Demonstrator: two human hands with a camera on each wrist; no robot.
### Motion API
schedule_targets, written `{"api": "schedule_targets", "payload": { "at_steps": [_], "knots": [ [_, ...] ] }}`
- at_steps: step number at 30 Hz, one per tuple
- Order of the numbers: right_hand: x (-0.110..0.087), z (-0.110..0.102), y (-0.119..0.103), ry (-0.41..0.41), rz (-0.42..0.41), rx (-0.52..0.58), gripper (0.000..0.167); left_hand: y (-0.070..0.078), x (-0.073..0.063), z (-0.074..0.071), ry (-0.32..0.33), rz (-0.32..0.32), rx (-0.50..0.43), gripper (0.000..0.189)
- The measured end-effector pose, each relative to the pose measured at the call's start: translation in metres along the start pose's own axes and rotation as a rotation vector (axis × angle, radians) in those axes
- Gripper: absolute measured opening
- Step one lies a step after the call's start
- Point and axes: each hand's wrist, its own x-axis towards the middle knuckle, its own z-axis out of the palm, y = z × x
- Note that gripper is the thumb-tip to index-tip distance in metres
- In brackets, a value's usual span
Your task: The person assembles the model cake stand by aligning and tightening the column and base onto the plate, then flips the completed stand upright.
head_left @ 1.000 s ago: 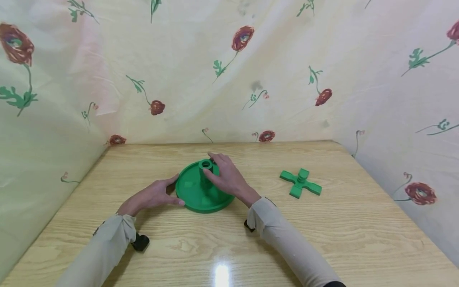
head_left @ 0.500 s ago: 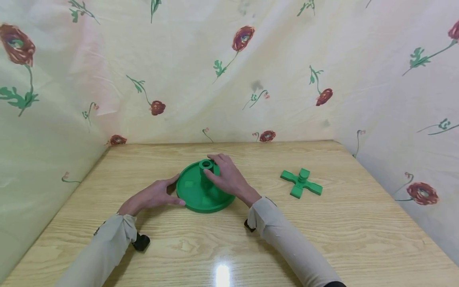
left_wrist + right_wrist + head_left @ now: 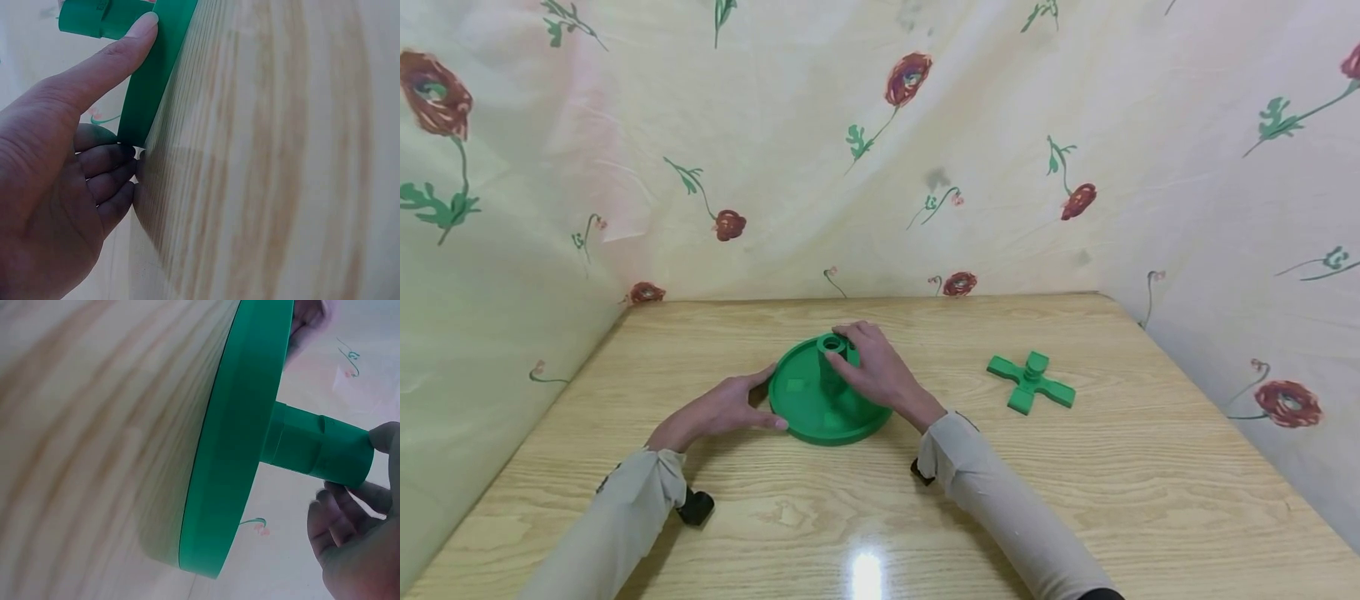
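Observation:
A green round plate (image 3: pixel 801 412) with a low raised rim lies on the wooden table. From its middle rises a green hollow tube (image 3: pixel 824 367), upright, with its open end on top. My left hand (image 3: pixel 726 403) holds the plate's left edge; the left wrist view has the thumb on the rim (image 3: pixel 153 75) and the fingertips at its far side. My right hand (image 3: pixel 882 371) grips the tube near its top, thumb on one side and fingers on the other. In the right wrist view, a seam shows partway along the tube (image 3: pixel 347 453).
A green four-armed cross piece (image 3: pixel 1028 387) with a short round stub lies on the table (image 3: pixel 1112 492) to the right. Behind and at both sides hangs pale cloth (image 3: pixel 775 125) with printed red flowers. Black straps or devices sit at both wrists.
Both hands keep their places on the plate and tube. My right fingers shift very slightly around the tube's top. The cross piece stays where it was.

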Motion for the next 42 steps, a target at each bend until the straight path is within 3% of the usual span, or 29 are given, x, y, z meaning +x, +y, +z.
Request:
{"api": "schedule_targets", "payload": {
  "at_steps": [18, 42],
  "knots": [
    [0.0002, 0.0017, -0.0019, -0.004, 0.024, -0.009, 0.053, 0.0004, 0.0009, 0.0011, -0.006, -0.007, 0.015, 0.111],
    [0.0004, 0.001, -0.0018, 0.019, 0.044, -0.003, 0.044, 0.0028, 0.0004, 0.0011, -0.009, -0.011, 0.004, 0.111]
  ]
}}
